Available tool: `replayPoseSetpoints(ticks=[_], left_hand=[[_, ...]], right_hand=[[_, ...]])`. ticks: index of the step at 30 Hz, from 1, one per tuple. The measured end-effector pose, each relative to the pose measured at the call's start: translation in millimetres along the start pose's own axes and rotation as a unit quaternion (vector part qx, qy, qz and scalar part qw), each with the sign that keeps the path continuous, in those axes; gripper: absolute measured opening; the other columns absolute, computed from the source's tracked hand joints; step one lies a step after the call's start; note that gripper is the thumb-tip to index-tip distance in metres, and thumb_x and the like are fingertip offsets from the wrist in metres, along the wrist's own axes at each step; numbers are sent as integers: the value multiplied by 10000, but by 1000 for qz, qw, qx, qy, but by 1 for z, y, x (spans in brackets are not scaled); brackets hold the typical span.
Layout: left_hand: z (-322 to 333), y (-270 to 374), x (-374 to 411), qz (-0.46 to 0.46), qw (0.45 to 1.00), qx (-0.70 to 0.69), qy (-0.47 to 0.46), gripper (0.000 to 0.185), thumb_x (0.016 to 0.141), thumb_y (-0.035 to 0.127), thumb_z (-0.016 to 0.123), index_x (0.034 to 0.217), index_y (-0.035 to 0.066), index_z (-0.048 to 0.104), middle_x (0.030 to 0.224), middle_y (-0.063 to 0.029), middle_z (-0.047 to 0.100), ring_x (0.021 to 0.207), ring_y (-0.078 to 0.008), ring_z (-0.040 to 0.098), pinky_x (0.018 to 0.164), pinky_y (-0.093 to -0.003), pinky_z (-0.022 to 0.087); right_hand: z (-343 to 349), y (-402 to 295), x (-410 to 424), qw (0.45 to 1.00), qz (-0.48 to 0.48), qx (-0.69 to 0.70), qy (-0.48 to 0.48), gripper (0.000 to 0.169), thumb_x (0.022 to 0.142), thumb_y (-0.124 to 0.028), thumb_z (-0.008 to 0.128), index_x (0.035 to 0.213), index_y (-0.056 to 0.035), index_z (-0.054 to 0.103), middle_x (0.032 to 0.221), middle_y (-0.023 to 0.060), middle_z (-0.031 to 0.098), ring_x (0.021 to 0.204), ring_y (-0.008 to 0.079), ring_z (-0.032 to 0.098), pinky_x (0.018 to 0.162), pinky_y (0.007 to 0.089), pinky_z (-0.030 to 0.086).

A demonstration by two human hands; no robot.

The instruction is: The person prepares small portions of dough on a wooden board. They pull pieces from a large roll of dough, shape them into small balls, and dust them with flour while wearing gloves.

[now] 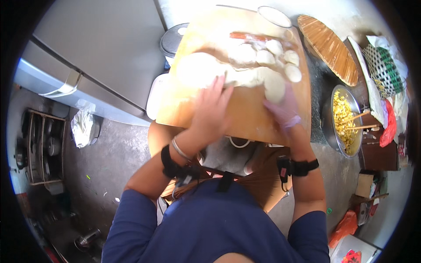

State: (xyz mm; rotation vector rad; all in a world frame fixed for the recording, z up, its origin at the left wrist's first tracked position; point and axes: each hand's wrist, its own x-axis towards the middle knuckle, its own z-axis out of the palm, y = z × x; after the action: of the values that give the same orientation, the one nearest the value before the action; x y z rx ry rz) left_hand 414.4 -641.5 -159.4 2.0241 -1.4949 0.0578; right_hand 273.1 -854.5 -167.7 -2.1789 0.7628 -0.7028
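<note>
A long, pale strip of dough (245,77) lies across a wooden board (243,120), joined or lying against a wide, overexposed mass at its left. My left hand (212,108), bare and slightly blurred, is at the strip's near edge. Its fingers are extended, the tips at or just over the dough. Around the strip's drooping right end is my right hand (284,105), in a thin pink glove, with the thumb on the near side. Several round dough pieces (265,58) sit behind the strip, beside a reddish-brown rolling pin (250,36).
A white-rimmed bowl (274,16) stands at the board's far edge. To the right are a metal bowl (342,144) of yellow chopped filling with chopsticks (357,127) and a round straw lid (329,49). A grey refrigerator (108,49) and lidded bucket (174,39) stand left.
</note>
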Motion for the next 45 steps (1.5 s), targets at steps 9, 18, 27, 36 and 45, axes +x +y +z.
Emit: replayPoseSetpoints(ticks=[9, 18, 27, 36, 45], left_hand=[[-36, -45, 77, 76, 976, 155, -129, 647, 762, 97, 742, 1356, 65, 486, 1381, -142, 508, 1353, -327, 435, 1157, -595, 242], [37, 76, 92, 151, 968, -63, -189, 533, 745, 153, 767, 1238, 110, 570, 1173, -159, 650, 1093, -343, 618, 947, -462, 479], [86, 54, 87, 71, 933, -302, -182, 203, 791, 217, 718, 973, 129, 701, 951, -140, 717, 928, -339, 690, 785, -407, 549], [83, 45, 79, 95, 920, -360, -122, 219, 830, 197, 664, 1023, 96, 682, 995, -153, 711, 930, -331, 689, 789, -395, 542], [52, 52, 112, 93, 893, -315, -307, 176, 805, 167, 655, 921, 41, 696, 913, -191, 708, 876, -388, 674, 759, -424, 538]], right_hand=[[-53, 17, -41, 969, -135, -207, -5, 637, 697, -86, 788, 1292, -56, 561, 1143, 157, 630, 1101, 361, 590, 1013, 418, 443], [-35, -34, -71, 976, 42, 209, 36, 491, 788, -10, 773, 1225, -34, 551, 1170, 101, 614, 1090, 214, 598, 934, 331, 495], [-24, -54, -52, 950, -182, 98, 234, 435, 725, -44, 807, 1122, -42, 630, 1191, 125, 588, 1065, 250, 601, 921, 353, 502], [-9, -54, -41, 947, -220, 134, 190, 325, 720, -71, 785, 1031, -50, 694, 1095, 150, 621, 996, 296, 619, 878, 367, 504], [-61, -69, -48, 841, -350, -411, 35, 608, 775, -207, 723, 1329, -51, 525, 1256, 193, 567, 1213, 323, 544, 1062, 415, 412]])
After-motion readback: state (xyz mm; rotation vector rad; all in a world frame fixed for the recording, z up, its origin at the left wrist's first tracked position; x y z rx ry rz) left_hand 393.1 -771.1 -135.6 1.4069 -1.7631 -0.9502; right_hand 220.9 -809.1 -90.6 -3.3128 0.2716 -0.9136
